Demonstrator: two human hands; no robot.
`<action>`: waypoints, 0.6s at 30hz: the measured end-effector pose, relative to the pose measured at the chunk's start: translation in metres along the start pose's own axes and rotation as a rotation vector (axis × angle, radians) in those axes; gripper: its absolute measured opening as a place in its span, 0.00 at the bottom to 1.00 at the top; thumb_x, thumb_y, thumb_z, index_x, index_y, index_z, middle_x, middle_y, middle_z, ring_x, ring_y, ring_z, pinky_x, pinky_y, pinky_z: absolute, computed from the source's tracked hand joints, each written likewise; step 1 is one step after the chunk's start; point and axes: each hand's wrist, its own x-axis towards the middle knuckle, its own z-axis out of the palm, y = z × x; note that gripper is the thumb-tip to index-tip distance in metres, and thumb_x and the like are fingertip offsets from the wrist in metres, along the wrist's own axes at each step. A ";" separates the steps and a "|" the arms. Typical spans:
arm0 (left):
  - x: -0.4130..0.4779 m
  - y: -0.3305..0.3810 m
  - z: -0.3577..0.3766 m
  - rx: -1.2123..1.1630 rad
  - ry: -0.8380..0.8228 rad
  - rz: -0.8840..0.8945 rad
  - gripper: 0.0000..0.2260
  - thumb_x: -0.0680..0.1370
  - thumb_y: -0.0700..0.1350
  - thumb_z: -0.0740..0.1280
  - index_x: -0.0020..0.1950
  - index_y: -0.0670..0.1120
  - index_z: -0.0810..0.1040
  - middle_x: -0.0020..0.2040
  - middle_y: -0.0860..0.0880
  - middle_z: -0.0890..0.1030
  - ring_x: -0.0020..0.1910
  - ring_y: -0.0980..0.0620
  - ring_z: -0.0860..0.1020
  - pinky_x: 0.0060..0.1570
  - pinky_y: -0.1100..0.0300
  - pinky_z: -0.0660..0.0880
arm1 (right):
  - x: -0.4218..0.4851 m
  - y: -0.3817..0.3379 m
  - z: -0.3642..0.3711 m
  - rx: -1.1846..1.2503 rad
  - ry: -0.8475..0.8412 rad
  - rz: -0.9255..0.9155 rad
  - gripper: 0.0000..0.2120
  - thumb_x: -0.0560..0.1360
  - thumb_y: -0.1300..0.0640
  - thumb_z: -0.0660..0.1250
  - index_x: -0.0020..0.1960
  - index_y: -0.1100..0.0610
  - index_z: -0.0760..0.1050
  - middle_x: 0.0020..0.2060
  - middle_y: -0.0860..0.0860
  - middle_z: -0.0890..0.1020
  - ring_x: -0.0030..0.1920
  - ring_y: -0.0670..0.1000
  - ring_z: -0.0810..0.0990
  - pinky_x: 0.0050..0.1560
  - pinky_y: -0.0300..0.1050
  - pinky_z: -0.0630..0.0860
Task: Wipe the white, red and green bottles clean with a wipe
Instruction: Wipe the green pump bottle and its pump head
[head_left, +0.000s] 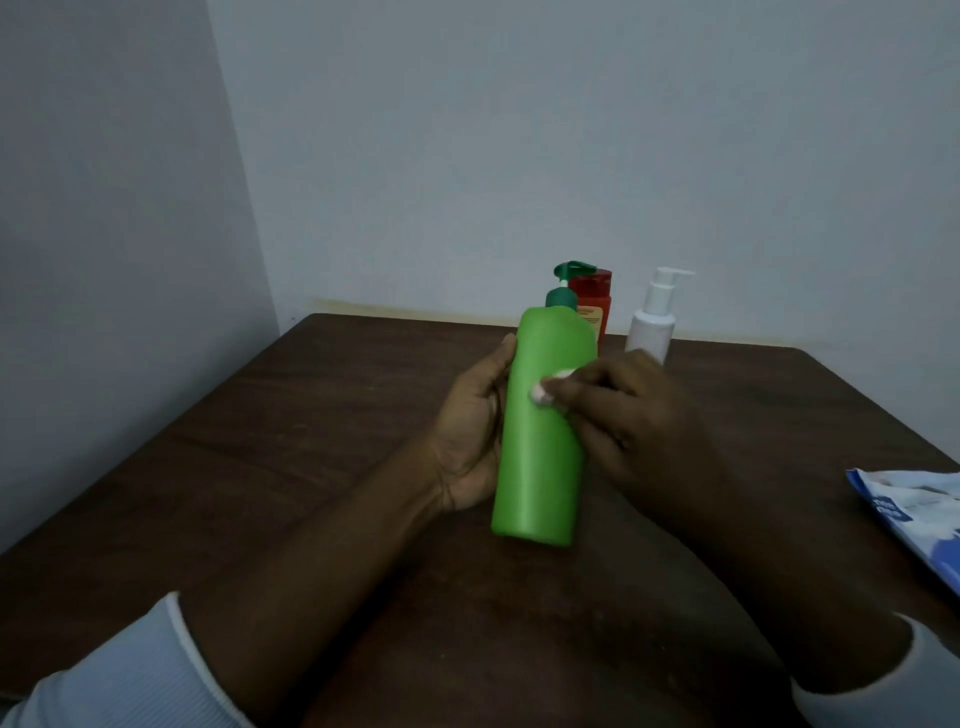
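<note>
Green bottle (540, 441): left hand (470, 441) grips it; right hand (631, 415) pinches wipe (540, 393) against it; red bottle (597, 301) at 1 o'clock.

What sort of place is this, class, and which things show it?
Likely a plain home room: a dark wooden table pushed into a bare pale wall corner, holding a white plastic pump bottle.

Bare wood on the left half of the table (260, 467) gives a hand free passage right up to the wall (519, 156). At the far edge the red bottle (597, 306) and white bottle (652, 325) stand close together, near the wall, and the held green bottle (540, 431) fronts them. A wipe packet (914, 514) blocks the right edge
</note>
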 end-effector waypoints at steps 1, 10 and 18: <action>0.000 -0.003 0.003 0.007 -0.021 -0.010 0.30 0.82 0.64 0.58 0.69 0.43 0.80 0.57 0.38 0.84 0.51 0.40 0.83 0.57 0.44 0.80 | 0.000 0.006 -0.001 -0.038 0.047 0.054 0.12 0.78 0.63 0.68 0.60 0.59 0.83 0.48 0.57 0.82 0.48 0.57 0.78 0.50 0.46 0.72; 0.001 -0.015 0.009 0.113 -0.202 -0.144 0.37 0.79 0.71 0.58 0.70 0.42 0.78 0.60 0.34 0.81 0.53 0.35 0.82 0.60 0.36 0.77 | -0.008 0.008 -0.004 -0.026 0.142 0.153 0.14 0.76 0.67 0.67 0.61 0.62 0.81 0.55 0.59 0.79 0.56 0.58 0.77 0.58 0.44 0.73; 0.002 -0.001 -0.006 -0.002 -0.091 -0.038 0.41 0.79 0.73 0.56 0.70 0.38 0.78 0.55 0.36 0.82 0.49 0.42 0.81 0.53 0.49 0.79 | -0.015 -0.044 0.006 0.127 -0.363 -0.276 0.10 0.78 0.56 0.68 0.57 0.57 0.83 0.52 0.53 0.81 0.51 0.50 0.77 0.51 0.47 0.73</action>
